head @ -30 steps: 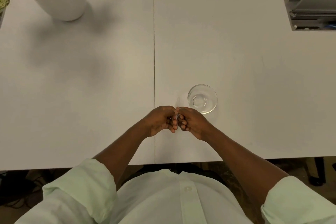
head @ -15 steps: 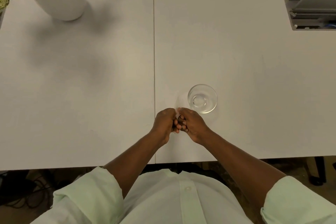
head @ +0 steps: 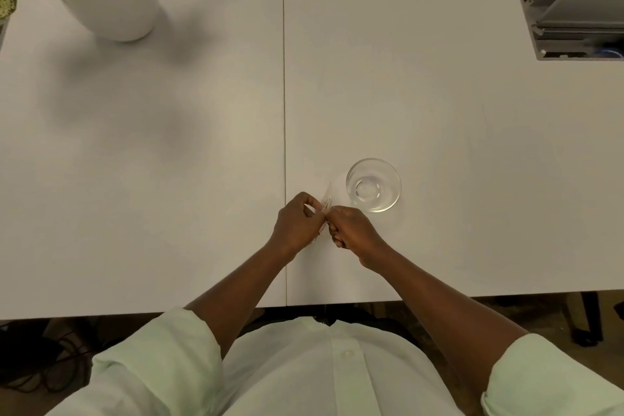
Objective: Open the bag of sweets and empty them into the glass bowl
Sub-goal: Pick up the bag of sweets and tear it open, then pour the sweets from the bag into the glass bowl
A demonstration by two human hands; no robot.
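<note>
Two hands in view, both yours, working close together over the white counter [head: 202, 162] near its front edge. Your left hand [head: 297, 224] was curled closed, thumb and fingers pinching a small clear bag of sweets [head: 326, 205]. Your right hand [head: 351, 230] was closed on the same bag from the other side, knuckles up, fingers tucked under. The two hands touched or nearly touched at the pinch. Only a thin, pale sliver of the bag showed between them; the sweets inside were hidden, so no count possible, and whether the bag was torn could not be told.

One glass bowl [head: 373, 185], clear and round, stood upright on the counter just beyond and to the right of your right hand, apart from it. Nothing visible inside it.

One seam [head: 284, 78] ran front to back down the counter, passing just left of your left hand. One white plant pot [head: 111, 7] with speckled green leaves stood at the far left corner. One open cable hatch [head: 574, 15] sat recessed in the far right. Two pale green sleeves, both rolled up above the forearms.
</note>
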